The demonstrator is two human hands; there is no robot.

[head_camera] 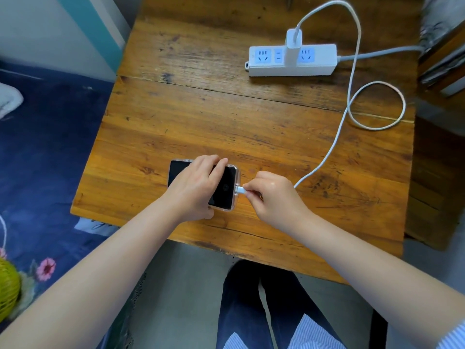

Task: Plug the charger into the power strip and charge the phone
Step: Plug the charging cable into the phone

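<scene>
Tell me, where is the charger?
The charger stands plugged into the power strip at the table's far right; its cable runs down to the phone.

wooden table [201, 117] | on it: power strip [319, 64], phone [224, 187], cable [377, 107]

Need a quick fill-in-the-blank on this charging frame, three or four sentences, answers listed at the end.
1. The white charger is plugged into the ____ on the wooden table.
2. The left hand steadies the ____.
3. The right hand pinches the cable connector at the phone's ____ edge.
4. The phone's screen is ____.

Answers: power strip; phone; right; dark
</scene>
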